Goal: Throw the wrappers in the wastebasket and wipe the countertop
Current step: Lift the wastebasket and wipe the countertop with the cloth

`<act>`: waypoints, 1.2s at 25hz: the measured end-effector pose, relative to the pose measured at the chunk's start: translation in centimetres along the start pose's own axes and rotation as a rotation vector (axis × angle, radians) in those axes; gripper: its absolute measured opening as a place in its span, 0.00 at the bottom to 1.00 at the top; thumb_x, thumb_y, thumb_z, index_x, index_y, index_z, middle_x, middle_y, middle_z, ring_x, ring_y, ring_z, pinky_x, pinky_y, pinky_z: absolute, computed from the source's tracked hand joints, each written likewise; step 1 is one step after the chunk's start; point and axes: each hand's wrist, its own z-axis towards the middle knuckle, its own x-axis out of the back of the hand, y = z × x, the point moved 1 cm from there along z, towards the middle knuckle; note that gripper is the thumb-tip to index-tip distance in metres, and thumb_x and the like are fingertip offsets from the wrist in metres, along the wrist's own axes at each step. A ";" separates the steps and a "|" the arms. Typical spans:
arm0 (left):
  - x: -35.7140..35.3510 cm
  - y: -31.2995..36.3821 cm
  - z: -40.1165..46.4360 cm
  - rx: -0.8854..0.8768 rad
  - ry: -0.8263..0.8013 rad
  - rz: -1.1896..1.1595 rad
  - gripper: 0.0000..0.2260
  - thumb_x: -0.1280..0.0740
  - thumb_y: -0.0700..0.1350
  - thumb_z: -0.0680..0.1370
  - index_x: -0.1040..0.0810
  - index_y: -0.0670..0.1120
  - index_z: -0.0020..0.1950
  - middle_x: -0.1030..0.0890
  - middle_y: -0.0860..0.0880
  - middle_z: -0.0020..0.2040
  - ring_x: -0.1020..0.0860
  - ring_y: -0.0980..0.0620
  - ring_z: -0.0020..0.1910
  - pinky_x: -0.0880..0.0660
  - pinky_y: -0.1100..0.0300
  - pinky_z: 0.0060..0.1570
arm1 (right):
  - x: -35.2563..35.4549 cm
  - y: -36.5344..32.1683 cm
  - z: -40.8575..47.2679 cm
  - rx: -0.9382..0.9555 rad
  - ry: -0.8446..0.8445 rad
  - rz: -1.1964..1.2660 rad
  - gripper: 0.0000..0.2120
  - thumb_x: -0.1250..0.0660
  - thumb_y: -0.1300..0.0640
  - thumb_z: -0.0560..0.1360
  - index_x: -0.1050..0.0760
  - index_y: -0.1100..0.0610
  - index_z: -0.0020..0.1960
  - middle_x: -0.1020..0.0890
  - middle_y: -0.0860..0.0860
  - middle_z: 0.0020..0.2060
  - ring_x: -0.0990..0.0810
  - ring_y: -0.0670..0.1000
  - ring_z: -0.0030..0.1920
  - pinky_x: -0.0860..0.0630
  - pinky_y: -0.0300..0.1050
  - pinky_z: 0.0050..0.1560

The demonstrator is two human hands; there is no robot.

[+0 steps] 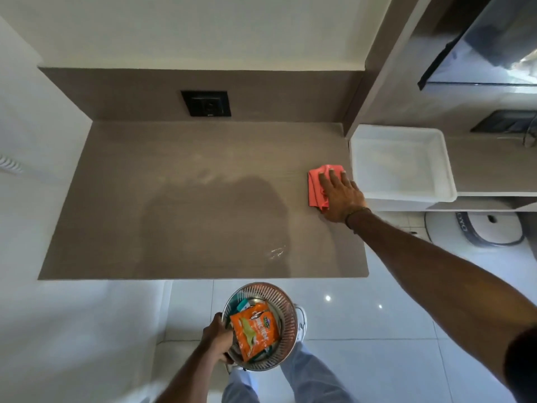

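Observation:
My right hand point(341, 196) lies flat on a folded coral-red cloth point(316, 184), pressing it onto the right end of the brown countertop point(174, 199). My left hand point(216, 337) grips the rim of a round metal mesh wastebasket point(286, 312), held below the counter's front edge over the floor. Inside the basket lie an orange snack wrapper point(254, 333) and a teal wrapper point(243, 304) partly hidden beneath it. No wrappers are visible on the countertop.
A white plastic tray point(402, 165) sits on a lower shelf just right of the cloth. A black wall socket point(206, 103) is on the backsplash. A small wet streak point(277, 252) glints near the counter's front. White tiled floor and my legs are below.

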 end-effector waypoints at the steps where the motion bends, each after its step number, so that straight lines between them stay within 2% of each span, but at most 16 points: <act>1: -0.2 0.2 0.1 0.008 -0.004 -0.011 0.13 0.35 0.53 0.78 0.30 0.49 0.60 0.18 0.39 0.57 0.15 0.38 0.46 0.15 0.42 0.35 | 0.0 0.0 0.6 0.008 -0.010 0.010 0.49 0.26 0.48 0.67 0.49 0.55 0.79 0.41 0.59 0.78 0.43 0.68 0.77 0.35 0.63 0.73; 4: -0.6 1.2 -0.5 0.011 0.019 -0.055 0.12 0.36 0.51 0.80 0.30 0.49 0.60 0.19 0.40 0.55 0.16 0.41 0.43 0.15 0.42 0.34 | 0.7 -0.8 0.5 -0.001 0.031 -0.018 0.36 0.31 0.57 0.72 0.42 0.57 0.76 0.33 0.63 0.73 0.32 0.70 0.70 0.24 0.63 0.60; 6: -0.9 1.5 -0.3 0.009 0.038 -0.068 0.11 0.37 0.51 0.81 0.30 0.49 0.60 0.19 0.40 0.55 0.16 0.42 0.41 0.15 0.42 0.34 | 0.4 -2.1 -1.0 0.030 0.038 -0.071 0.30 0.38 0.62 0.75 0.41 0.61 0.75 0.31 0.67 0.70 0.27 0.71 0.65 0.23 0.61 0.55; 9: -1.1 1.0 1.5 -0.011 0.069 -0.034 0.12 0.36 0.53 0.77 0.30 0.50 0.58 0.18 0.40 0.55 0.16 0.39 0.46 0.15 0.41 0.40 | -1.4 -5.4 -4.4 0.097 0.016 -0.080 0.29 0.41 0.64 0.76 0.42 0.64 0.75 0.31 0.71 0.69 0.26 0.73 0.62 0.22 0.62 0.52; 12: -0.5 0.5 2.4 -0.026 0.077 0.001 0.12 0.36 0.53 0.77 0.29 0.51 0.58 0.18 0.40 0.55 0.16 0.39 0.48 0.15 0.41 0.41 | -2.5 -9.9 -8.4 0.169 0.019 -0.051 0.33 0.36 0.61 0.76 0.45 0.66 0.77 0.32 0.72 0.70 0.27 0.75 0.64 0.22 0.64 0.54; 15: 1.1 1.0 0.3 -0.044 0.086 -0.032 0.13 0.36 0.51 0.77 0.28 0.49 0.59 0.19 0.39 0.57 0.17 0.38 0.50 0.15 0.40 0.41 | -3.3 -15.1 -13.5 0.315 -0.002 0.030 0.29 0.36 0.60 0.78 0.42 0.63 0.76 0.27 0.66 0.67 0.21 0.67 0.57 0.19 0.57 0.48; 18: 1.9 0.1 0.4 -0.044 0.083 -0.074 0.13 0.35 0.50 0.76 0.28 0.49 0.58 0.19 0.38 0.56 0.16 0.38 0.46 0.16 0.39 0.34 | -3.3 -17.6 -16.2 0.435 -0.064 0.228 0.20 0.32 0.53 0.74 0.25 0.48 0.66 0.16 0.53 0.55 0.16 0.56 0.48 0.17 0.52 0.48; 20: 2.7 0.0 -0.7 -0.038 0.086 -0.091 0.16 0.33 0.51 0.75 0.28 0.48 0.60 0.20 0.38 0.57 0.16 0.36 0.48 0.17 0.37 0.32 | -1.8 -16.9 -16.1 0.328 -0.059 0.515 0.20 0.30 0.47 0.71 0.22 0.46 0.62 0.12 0.49 0.49 0.14 0.52 0.45 0.16 0.49 0.48; 22: 3.4 0.1 -1.5 -0.049 0.077 -0.102 0.16 0.33 0.50 0.78 0.29 0.46 0.62 0.21 0.37 0.60 0.16 0.34 0.50 0.17 0.36 0.32 | 0.1 -14.3 -15.0 0.152 0.095 0.656 0.22 0.31 0.44 0.69 0.21 0.46 0.62 0.12 0.49 0.47 0.13 0.53 0.45 0.18 0.44 0.46; 24: 3.8 0.2 -2.1 -0.071 0.066 -0.105 0.14 0.34 0.48 0.80 0.30 0.46 0.63 0.21 0.36 0.62 0.16 0.34 0.51 0.17 0.36 0.33 | 1.3 -10.7 -13.9 -0.049 0.321 0.531 0.21 0.35 0.41 0.70 0.22 0.42 0.62 0.12 0.49 0.46 0.14 0.56 0.45 0.19 0.46 0.42; 25: 4.0 0.1 -2.3 -0.067 0.064 -0.087 0.14 0.34 0.49 0.80 0.30 0.46 0.64 0.21 0.37 0.62 0.16 0.34 0.52 0.17 0.37 0.34 | 1.5 -9.1 -13.5 -0.138 0.378 0.442 0.19 0.37 0.40 0.72 0.22 0.40 0.61 0.12 0.50 0.45 0.15 0.58 0.46 0.19 0.47 0.41; 26: 4.1 0.0 -2.4 -0.070 0.069 -0.071 0.15 0.35 0.49 0.81 0.31 0.46 0.64 0.21 0.37 0.61 0.16 0.35 0.52 0.16 0.37 0.36 | 1.0 -8.0 -13.0 -0.203 0.375 0.388 0.17 0.38 0.39 0.73 0.21 0.41 0.59 0.13 0.51 0.44 0.16 0.60 0.46 0.19 0.49 0.41; 28: 4.1 -0.5 -2.8 -0.087 0.075 -0.059 0.15 0.36 0.50 0.81 0.31 0.46 0.64 0.20 0.39 0.57 0.16 0.37 0.51 0.15 0.38 0.41 | -0.3 -8.6 -13.1 -0.247 0.244 0.324 0.16 0.35 0.41 0.71 0.18 0.46 0.53 0.14 0.54 0.44 0.17 0.62 0.48 0.20 0.51 0.44; 30: 4.3 -0.8 -2.9 -0.097 0.071 -0.069 0.14 0.37 0.50 0.81 0.31 0.46 0.64 0.21 0.40 0.56 0.16 0.37 0.52 0.15 0.38 0.43 | -2.3 -12.2 -14.4 -0.145 0.170 0.266 0.14 0.32 0.49 0.68 0.18 0.49 0.51 0.14 0.54 0.46 0.17 0.61 0.49 0.20 0.50 0.47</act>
